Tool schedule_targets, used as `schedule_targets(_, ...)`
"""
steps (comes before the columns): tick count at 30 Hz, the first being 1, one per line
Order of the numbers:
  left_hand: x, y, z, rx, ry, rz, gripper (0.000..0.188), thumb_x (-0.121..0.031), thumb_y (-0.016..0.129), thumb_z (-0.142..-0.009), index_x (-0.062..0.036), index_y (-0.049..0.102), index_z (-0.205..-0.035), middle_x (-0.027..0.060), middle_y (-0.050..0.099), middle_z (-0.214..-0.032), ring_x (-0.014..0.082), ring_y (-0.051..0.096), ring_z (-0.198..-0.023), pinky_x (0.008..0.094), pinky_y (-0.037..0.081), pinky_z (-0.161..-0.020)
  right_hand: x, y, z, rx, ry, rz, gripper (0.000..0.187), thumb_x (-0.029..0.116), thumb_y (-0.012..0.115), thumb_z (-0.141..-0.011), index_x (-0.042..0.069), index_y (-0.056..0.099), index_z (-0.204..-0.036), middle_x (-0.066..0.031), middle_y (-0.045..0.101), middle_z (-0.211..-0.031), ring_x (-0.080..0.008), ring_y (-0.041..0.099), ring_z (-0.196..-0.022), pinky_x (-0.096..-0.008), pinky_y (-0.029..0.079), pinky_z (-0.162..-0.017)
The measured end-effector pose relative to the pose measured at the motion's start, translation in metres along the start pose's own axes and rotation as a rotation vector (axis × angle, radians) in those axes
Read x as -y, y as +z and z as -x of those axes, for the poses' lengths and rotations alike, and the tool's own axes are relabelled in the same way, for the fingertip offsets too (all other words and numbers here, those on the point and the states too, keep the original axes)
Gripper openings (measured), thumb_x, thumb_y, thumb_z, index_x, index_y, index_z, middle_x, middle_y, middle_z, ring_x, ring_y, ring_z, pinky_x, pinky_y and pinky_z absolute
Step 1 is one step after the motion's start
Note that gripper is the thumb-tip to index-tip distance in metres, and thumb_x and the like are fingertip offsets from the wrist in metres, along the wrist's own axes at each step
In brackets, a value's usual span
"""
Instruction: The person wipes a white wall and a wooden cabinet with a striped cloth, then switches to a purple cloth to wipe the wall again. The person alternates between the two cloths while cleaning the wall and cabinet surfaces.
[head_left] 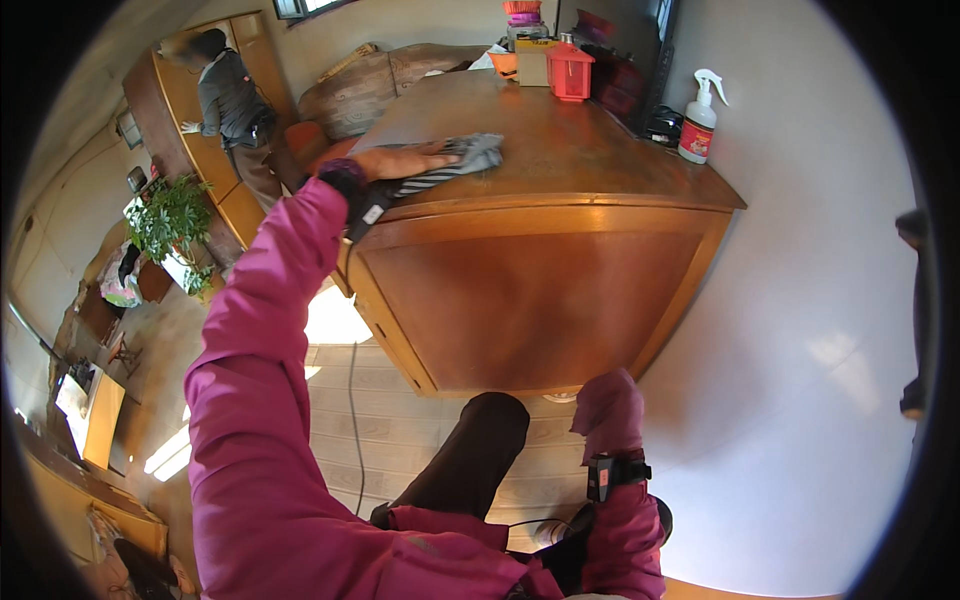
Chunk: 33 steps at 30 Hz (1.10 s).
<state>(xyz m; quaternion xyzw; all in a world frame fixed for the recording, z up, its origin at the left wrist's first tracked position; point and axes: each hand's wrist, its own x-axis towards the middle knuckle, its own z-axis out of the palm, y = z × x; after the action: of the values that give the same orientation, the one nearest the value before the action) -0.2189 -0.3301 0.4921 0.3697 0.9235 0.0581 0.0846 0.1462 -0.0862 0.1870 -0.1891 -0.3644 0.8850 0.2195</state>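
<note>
My left hand (412, 160) lies flat, fingers stretched out, on a grey cloth (485, 152) with dark and pale stripes. The cloth is bunched beyond the fingertips and spread under the palm, at the near left of a brown wooden cabinet top (560, 150). A black strap with a small box and a cable is on that wrist. Low on the right, my right arm hangs in front of the cabinet, apart from it. A purple sleeve end (612, 408) covers the right hand, so its fingers are hidden.
A white spray bottle (698, 118) with a red label stands by the wall. Toward the back are a red lantern-shaped container (570, 72), a box (535, 62) and a dark screen (632, 55). Another person (235, 100) touches a tall wardrobe near a leafy plant (170, 220).
</note>
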Motion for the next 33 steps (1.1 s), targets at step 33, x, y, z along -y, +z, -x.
schedule_targets(33, -0.153, -0.018, -0.117, 0.237, 0.231, 0.103, 0.096, -0.071, 0.047, -0.095, -0.0064, 0.021, -0.160, 0.0132, 0.016, -0.168, 0.0243, 0.010, -0.156, 0.0360, 0.012, -0.125, 0.008, -0.054, -0.078, 0.169, -0.658, 0.768, 0.018, -0.008, 0.063, -0.077, 0.005, 0.053, -0.071, -0.0064, 0.056, -0.072, -0.0167, 0.057, -0.057, -0.0290, 0.041, -0.044)
